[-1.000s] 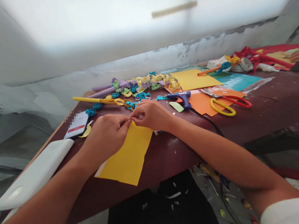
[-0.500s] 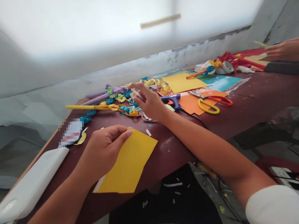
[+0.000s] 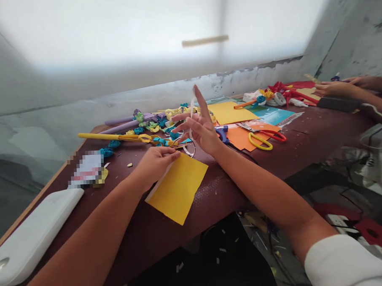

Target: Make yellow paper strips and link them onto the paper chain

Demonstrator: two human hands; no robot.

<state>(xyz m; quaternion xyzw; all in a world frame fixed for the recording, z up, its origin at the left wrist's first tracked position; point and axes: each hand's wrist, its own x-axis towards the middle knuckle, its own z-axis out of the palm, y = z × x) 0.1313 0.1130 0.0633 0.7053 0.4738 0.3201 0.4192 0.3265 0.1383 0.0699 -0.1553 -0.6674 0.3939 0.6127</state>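
Tbl (image 3: 298,144), bagged blue ppr (image 3: 273,114), L hand (image 3: 157,164) w/ yellow sheet (image 3: 183,187)

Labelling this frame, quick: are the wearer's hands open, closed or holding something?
Left hand: closed, pinching the yellow sheet near its corner.
Right hand: spread open, a thin white strip against it; whether gripped, unclear.

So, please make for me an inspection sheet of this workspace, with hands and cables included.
Surface: dark red table, small scraps on it.
Work things: yellow paper, held near its top corner; white strip.
Clutter: scissors, glue gun, crumpled paper pieces.
Hands: left hand pinches the yellow paper; right hand raised, fingers spread, white strip against them.
Cables: dark cord behind the right forearm.
Surroundings: another person's hands, far right.
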